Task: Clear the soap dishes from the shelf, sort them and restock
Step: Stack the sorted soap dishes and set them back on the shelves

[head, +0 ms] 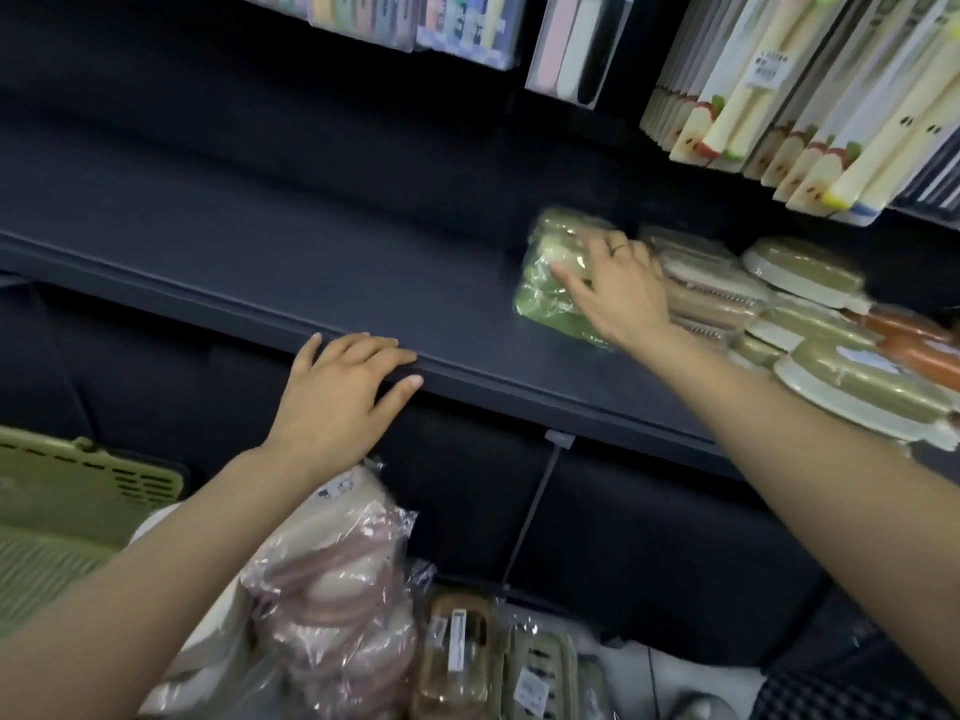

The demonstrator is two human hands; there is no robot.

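Most of shelf (260, 262) bare; wrapped soap dishes (805, 324) stacked at its 3 o'clock end, more below at 6 o'clock. My right hand (618, 288) lies flat-fingered on green pack (550, 283); left hand (337, 392) rests open on shelf edge. Restocking partly done

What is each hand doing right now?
Left hand: open, resting on the shelf edge.
Right hand: open, fingers on the green wrapped pack.

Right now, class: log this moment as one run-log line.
left hand: resting on shelf edge | right hand: on green wrapped pack | stage: restocking
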